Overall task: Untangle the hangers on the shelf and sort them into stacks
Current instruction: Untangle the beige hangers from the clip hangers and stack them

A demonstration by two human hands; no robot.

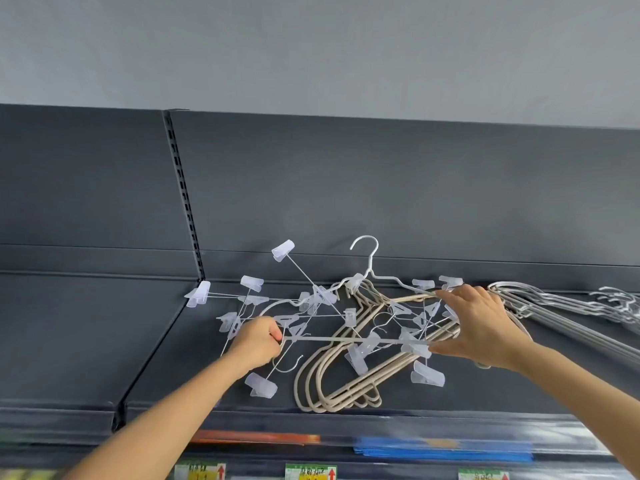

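Observation:
A tangle of thin wire clip hangers (pixel 311 306) with translucent clips lies on the dark shelf (pixel 90 341), mixed with several beige hangers (pixel 343 386) and one white hanger (pixel 370 268) whose hook points up. My left hand (pixel 258 342) is closed around the left end of a clip hanger's bar. My right hand (pixel 479 325) pinches the bar's right end with the thumb underneath while its spread fingers rest on the beige hangers. A stack of grey wire hangers (pixel 561 306) lies at the right, apart from the tangle.
The shelf's dark back panel (pixel 381 188) rises behind the pile, with a slotted upright (pixel 185 195) at the left. Below the shelf's front edge are price labels (pixel 310 472) and blurred goods, one of them blue (pixel 443 448).

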